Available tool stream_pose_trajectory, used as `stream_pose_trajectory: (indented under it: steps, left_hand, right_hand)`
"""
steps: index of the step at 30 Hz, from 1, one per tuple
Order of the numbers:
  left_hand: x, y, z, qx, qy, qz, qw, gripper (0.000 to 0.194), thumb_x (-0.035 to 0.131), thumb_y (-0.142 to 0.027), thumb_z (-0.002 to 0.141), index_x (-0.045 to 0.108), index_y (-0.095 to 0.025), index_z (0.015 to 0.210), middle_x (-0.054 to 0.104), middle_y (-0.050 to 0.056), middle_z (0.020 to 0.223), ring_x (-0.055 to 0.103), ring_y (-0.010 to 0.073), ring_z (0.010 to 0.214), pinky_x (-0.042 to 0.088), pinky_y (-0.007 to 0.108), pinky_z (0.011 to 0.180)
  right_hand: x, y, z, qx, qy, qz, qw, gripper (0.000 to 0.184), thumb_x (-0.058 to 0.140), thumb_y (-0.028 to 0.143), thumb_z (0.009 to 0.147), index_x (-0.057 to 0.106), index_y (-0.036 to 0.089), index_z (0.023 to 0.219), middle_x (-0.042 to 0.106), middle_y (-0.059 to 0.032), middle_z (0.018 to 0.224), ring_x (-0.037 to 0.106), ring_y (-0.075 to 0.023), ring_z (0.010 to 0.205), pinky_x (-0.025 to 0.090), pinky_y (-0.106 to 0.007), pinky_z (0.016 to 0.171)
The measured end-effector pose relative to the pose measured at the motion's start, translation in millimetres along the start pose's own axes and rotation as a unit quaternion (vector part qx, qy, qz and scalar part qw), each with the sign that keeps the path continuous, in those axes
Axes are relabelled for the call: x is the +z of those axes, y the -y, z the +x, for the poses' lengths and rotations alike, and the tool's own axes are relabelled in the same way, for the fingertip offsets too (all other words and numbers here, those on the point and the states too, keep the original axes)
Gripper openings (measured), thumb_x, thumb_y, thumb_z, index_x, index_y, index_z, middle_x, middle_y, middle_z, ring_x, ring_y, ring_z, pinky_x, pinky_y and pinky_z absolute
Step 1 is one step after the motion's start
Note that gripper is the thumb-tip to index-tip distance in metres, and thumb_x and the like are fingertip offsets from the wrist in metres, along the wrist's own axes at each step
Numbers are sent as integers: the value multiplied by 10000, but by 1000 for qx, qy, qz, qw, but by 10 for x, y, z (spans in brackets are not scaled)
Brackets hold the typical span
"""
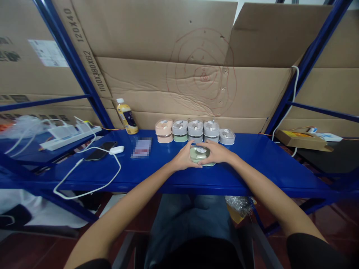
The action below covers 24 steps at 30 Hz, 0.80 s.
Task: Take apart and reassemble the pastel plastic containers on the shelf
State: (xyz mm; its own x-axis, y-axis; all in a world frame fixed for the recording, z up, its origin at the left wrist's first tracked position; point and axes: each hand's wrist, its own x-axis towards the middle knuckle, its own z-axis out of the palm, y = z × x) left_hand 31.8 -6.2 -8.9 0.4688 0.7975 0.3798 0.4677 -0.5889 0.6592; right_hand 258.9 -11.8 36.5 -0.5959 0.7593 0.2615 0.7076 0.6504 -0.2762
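On the blue steel shelf [260, 160], a sage-green round container [199, 154] is being gripped from both sides by the curled left hand [185, 157] and right hand [215, 152], just in front of a row of stacked pastel containers [195, 130].

1. A blue metal shelf [252, 160] ran across the view.
2. Round lidded boxes [195, 127] stood along its back edge, four stacked pairs and one single.
3. A plastic bottle [127, 116] stood left of them.
4. A blurred card [141, 147] lay flat nearby.
5. A black phone [99, 151] lay beside a white cable [92, 183] that looped across the shelf.
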Motion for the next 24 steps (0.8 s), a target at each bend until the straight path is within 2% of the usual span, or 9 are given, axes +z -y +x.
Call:
stream_pose_trajectory:
  steps: [5,12,24]
  left_hand:
    - [13,45,14,18,0,-14,1000,1363,975,-587,503,259,-216,1602,522,217,1483,503,449,1390,422,606,1128]
    - [0,84,43,20,10,-40,999,1399,991,-576,475,259,-204,1608,579,208,1409,557,439,1333,438,598,1107]
    - [-5,59,33,26,21,-67,997,1322,988,-515,507,289,-203,1585,610,183,1398,586,408,1317,453,555,1116]
  right_hand:
    - [-6,47,-20,21,-1,-32,999,1018,841,724,645,557,271,1511,609,-126,1105,619,-330,990,504,-433,827]
    - [-36,-3,-16,-38,1,-22,999,1032,857,685,660,532,249,1538,613,-119,1095,612,-304,967,496,-431,856]
    - [-75,53,-20,9,7,-40,999,1025,839,739,633,559,295,1513,629,-113,1083,627,-316,964,496,-419,817]
